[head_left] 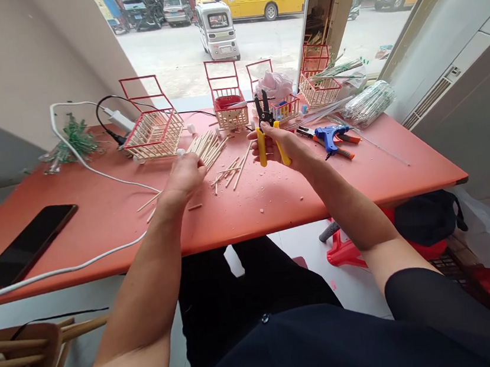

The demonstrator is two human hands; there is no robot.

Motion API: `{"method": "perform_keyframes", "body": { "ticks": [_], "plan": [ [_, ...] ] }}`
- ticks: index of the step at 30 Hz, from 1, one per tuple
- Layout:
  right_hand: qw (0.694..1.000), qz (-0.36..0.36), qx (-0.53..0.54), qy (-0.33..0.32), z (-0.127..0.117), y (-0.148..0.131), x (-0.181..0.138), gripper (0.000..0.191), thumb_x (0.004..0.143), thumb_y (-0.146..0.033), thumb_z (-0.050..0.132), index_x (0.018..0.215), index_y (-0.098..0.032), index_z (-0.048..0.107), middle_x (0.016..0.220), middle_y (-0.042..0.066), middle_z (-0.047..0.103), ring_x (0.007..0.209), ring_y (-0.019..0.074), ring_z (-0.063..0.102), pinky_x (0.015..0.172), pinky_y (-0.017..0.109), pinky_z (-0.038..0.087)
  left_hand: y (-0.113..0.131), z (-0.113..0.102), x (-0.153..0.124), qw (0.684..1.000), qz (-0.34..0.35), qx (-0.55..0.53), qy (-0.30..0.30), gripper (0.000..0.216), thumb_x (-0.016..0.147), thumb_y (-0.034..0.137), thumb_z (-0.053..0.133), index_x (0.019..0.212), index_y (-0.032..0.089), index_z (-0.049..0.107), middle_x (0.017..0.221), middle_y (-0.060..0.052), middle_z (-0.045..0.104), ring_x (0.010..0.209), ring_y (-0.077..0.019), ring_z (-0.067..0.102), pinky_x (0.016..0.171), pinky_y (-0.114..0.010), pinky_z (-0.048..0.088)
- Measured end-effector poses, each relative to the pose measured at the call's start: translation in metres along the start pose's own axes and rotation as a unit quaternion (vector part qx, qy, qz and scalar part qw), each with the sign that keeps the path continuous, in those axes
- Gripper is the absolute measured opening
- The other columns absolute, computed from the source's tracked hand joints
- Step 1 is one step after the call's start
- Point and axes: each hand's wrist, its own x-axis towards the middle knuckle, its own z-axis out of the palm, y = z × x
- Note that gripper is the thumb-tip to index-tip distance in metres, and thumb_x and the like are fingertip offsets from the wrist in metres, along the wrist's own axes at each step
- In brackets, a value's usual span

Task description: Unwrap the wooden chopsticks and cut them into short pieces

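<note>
My right hand (282,143) holds a pair of wire strippers (265,112) with yellow handles and black jaws, which point away from me above the table. The handles are spread apart. My left hand (186,176) is down at the near left edge of a pile of thin wooden sticks (208,147), its fingers curled in. What those fingers hold, if anything, is hidden behind the hand. Several loose sticks (237,172) and small wood crumbs lie between my two hands. Beyond the left hand stands a small stick-built cart (152,136) with a red rim and handle.
More small carts (231,111) line the window side. A blue glue gun (331,137) and orange-handled tools lie to the right, near a wrapped bundle (369,104). A white cable (106,180) crosses the left side, past a black phone (24,243). The red table (232,226) ends just before my lap.
</note>
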Motion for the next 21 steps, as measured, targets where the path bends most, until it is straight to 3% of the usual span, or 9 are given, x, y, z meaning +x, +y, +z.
{"method": "perform_keyframes", "body": {
  "ticks": [4, 7, 10, 17, 21],
  "plan": [
    [1.0, 0.003, 0.007, 0.004, 0.0, 0.001, 0.003, 0.048, 0.112, -0.062, 0.059, 0.1, -0.018, 0.074, 0.085, 0.005, 0.075, 0.078, 0.018, 0.07, 0.087, 0.036, 0.063, -0.008, -0.008, 0.0, 0.976, -0.011, -0.216, -0.002, 0.011, 0.077, 0.012, 0.064, 0.079, 0.021, 0.071, 0.073, -0.003, 0.067, 0.079, -0.0237, 0.064, 0.083, -0.034, 0.051],
    [1.0, 0.005, 0.013, 0.011, -0.001, 0.002, 0.004, 0.049, 0.112, -0.063, 0.059, 0.1, -0.018, 0.074, 0.084, 0.005, 0.075, 0.079, 0.0188, 0.071, 0.085, 0.037, 0.062, -0.003, -0.011, -0.005, 0.919, -0.021, -0.39, -0.043, 0.009, 0.08, 0.013, 0.067, 0.078, 0.02, 0.072, 0.066, 0.0, 0.058, 0.061, -0.0175, 0.05, 0.069, -0.032, 0.045],
    [1.0, 0.009, 0.014, 0.023, -0.001, 0.001, 0.003, 0.049, 0.11, -0.064, 0.062, 0.101, -0.018, 0.074, 0.082, 0.004, 0.074, 0.077, 0.0191, 0.071, 0.085, 0.038, 0.061, 0.008, -0.013, -0.009, 0.859, -0.04, -0.508, -0.05, 0.01, 0.085, 0.012, 0.069, 0.078, 0.019, 0.069, 0.068, -0.001, 0.058, 0.058, -0.0142, 0.047, 0.063, -0.029, 0.042],
    [0.999, -0.017, 0.03, 0.02, -0.003, 0.0, 0.003, 0.046, 0.109, -0.064, 0.063, 0.104, -0.019, 0.076, 0.085, 0.005, 0.076, 0.079, 0.0193, 0.072, 0.086, 0.037, 0.062, 0.038, -0.009, -0.02, 0.776, -0.025, -0.63, -0.029, 0.028, 0.104, 0.018, 0.063, 0.079, 0.021, 0.05, 0.069, 0.004, 0.049, 0.058, -0.0094, 0.05, 0.056, -0.019, 0.046],
    [0.995, -0.041, 0.058, 0.067, -0.009, 0.0, 0.009, 0.047, 0.11, -0.065, 0.06, 0.108, -0.021, 0.077, 0.078, 0.003, 0.074, 0.08, 0.0202, 0.074, 0.085, 0.036, 0.062, 0.07, -0.021, -0.059, 0.741, 0.095, -0.649, -0.147, 0.033, 0.103, 0.039, 0.075, 0.084, 0.023, 0.054, 0.062, 0.005, 0.048, 0.05, -0.0122, 0.054, 0.053, -0.026, 0.055]
  ]
}}
